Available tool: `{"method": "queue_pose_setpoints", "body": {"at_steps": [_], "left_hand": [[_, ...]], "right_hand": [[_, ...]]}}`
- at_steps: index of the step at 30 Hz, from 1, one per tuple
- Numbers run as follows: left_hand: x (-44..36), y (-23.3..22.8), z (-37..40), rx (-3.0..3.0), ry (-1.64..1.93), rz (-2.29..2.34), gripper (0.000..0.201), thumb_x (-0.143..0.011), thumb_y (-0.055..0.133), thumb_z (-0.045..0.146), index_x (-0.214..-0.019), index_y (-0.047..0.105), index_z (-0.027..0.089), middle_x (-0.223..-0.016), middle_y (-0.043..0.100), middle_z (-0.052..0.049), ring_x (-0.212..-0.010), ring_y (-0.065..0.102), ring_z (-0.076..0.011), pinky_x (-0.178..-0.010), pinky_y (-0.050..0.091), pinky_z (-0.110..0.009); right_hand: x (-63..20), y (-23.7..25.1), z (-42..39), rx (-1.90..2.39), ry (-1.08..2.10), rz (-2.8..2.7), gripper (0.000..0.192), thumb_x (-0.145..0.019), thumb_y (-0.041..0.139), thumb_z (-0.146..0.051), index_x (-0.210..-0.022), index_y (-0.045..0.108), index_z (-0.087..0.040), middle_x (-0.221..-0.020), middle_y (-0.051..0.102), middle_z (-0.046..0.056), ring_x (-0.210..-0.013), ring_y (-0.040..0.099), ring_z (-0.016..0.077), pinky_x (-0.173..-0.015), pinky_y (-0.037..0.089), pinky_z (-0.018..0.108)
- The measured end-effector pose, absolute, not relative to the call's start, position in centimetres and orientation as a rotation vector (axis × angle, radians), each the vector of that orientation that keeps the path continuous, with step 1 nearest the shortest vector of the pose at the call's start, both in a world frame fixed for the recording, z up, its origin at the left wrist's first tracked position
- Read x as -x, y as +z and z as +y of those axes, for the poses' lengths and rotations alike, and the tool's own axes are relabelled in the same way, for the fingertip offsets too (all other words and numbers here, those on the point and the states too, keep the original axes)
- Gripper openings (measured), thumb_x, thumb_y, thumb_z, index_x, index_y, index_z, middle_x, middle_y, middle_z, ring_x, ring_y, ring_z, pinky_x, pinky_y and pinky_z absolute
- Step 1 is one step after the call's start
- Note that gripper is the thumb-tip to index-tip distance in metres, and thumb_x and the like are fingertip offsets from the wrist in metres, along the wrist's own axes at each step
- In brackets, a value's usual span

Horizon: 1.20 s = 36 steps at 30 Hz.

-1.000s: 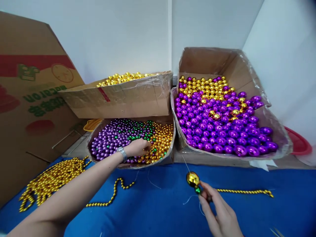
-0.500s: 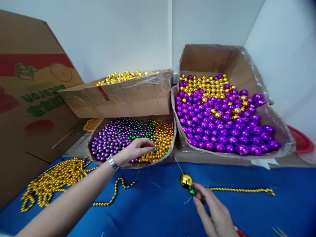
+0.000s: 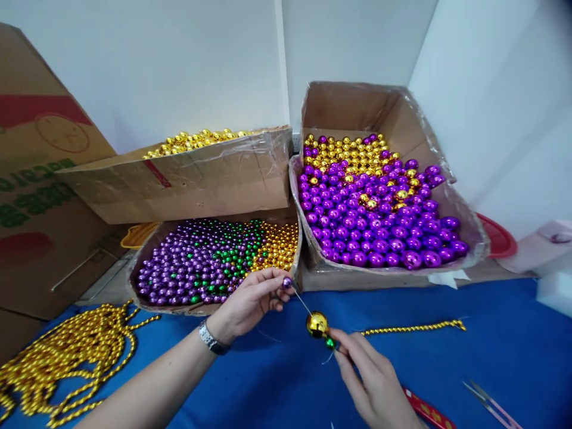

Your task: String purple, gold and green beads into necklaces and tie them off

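Observation:
Between the fingertips of my left hand (image 3: 250, 301) is a small purple bead (image 3: 286, 283), at the tip of a thin pale string (image 3: 302, 302). That string runs down to a large shiny gold bead (image 3: 317, 324) with a small green bead (image 3: 330, 343) against it. My right hand (image 3: 370, 372) pinches the strung beads just by the green one; its other fingers are curled, and what lies behind the thumb is hidden. A carton of small purple, green and gold beads (image 3: 179, 262) sits right behind my left hand.
A carton of large purple and gold balls (image 3: 379, 232) stands back right; another carton (image 3: 192, 190) holds gold balls. Gold bead strands (image 3: 67, 357) lie left on the blue cloth (image 3: 268, 387). Thread snips (image 3: 491, 405) and a red packet (image 3: 429, 408) are at front right.
My left hand has come out of the small-bead carton with a purple bead and met the string tip. My right hand still holds the strung beads. The view has swung right.

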<state>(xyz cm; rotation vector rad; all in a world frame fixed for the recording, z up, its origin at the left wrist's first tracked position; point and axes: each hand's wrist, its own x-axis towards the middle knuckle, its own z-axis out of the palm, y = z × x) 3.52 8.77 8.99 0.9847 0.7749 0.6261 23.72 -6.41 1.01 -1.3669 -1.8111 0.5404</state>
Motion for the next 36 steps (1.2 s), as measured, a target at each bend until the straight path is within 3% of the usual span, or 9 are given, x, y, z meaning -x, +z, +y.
{"method": "queue_pose_setpoints", "body": {"at_steps": [11, 18, 26, 28, 31, 36], "left_hand": [[-3.9, 10.0, 7.6, -1.496, 0.630, 0.901, 0.024, -0.077, 0.067, 0.030, -0.096, 0.064, 0.015, -0.087, 0.062, -0.004, -0.072, 0.054, -0.0112, -0.061, 0.045, -0.021], [-5.9, 6.2, 5.2, -1.766, 0.558, 0.816, 0.020, -0.082, 0.061, 0.032, -0.087, 0.066, 0.013, -0.086, 0.067, -0.007, -0.080, 0.061, -0.0167, -0.072, 0.048, -0.027], [-8.0, 7.9, 5.4, -2.030, 0.728, 0.736, 0.015, -0.086, 0.056, 0.027, -0.082, 0.066, 0.016, -0.089, 0.067, -0.006, -0.085, 0.062, -0.0164, -0.079, 0.047, -0.028], [-8.5, 9.3, 5.6, -2.017, 0.757, 0.703, 0.014, -0.086, 0.056, 0.026, -0.083, 0.066, 0.016, -0.088, 0.067, -0.006, -0.084, 0.062, -0.0160, -0.078, 0.048, -0.027], [-9.2, 11.1, 5.9, -1.961, 0.754, 0.664, 0.015, -0.085, 0.057, 0.027, -0.081, 0.065, 0.015, -0.087, 0.067, -0.006, -0.083, 0.062, -0.0164, -0.076, 0.048, -0.027], [-10.6, 13.7, 8.1, -1.869, 0.634, 0.644, 0.032, -0.090, 0.045, 0.037, -0.088, 0.066, 0.013, -0.084, 0.067, -0.007, -0.072, 0.059, -0.0147, -0.063, 0.048, -0.025]], "right_hand": [[-23.8, 0.9, -6.5, 1.420, 0.547, -1.813, 0.041, -0.094, 0.037, -0.015, -0.133, 0.039, -0.028, -0.099, 0.056, 0.005, -0.085, 0.059, 0.0146, -0.075, 0.048, 0.026], [-23.7, -2.8, -5.9, 1.539, 0.656, -1.621, 0.029, -0.091, 0.042, -0.016, -0.119, 0.047, -0.020, -0.093, 0.060, 0.004, -0.082, 0.061, 0.0143, -0.076, 0.050, 0.024], [-25.2, -0.6, -4.9, 1.567, 0.602, -1.629, 0.039, -0.093, 0.040, -0.019, -0.131, 0.042, -0.023, -0.123, 0.053, 0.008, -0.113, 0.052, 0.0186, -0.095, 0.043, 0.031], [-25.0, 0.6, -4.4, 1.488, 0.589, -1.624, 0.035, -0.094, 0.040, -0.021, -0.128, 0.046, -0.024, -0.117, 0.057, 0.007, -0.108, 0.055, 0.0173, -0.093, 0.044, 0.028], [-24.6, 1.6, -4.0, 1.413, 0.599, -1.590, 0.027, -0.095, 0.037, -0.021, -0.115, 0.056, -0.024, -0.096, 0.063, 0.004, -0.084, 0.061, 0.0138, -0.077, 0.048, 0.023], [-24.6, 2.5, -4.5, 1.359, 0.739, -1.459, 0.025, -0.096, 0.038, -0.026, -0.105, 0.061, -0.021, -0.077, 0.063, 0.000, -0.065, 0.060, 0.0092, -0.062, 0.046, 0.018]]}}
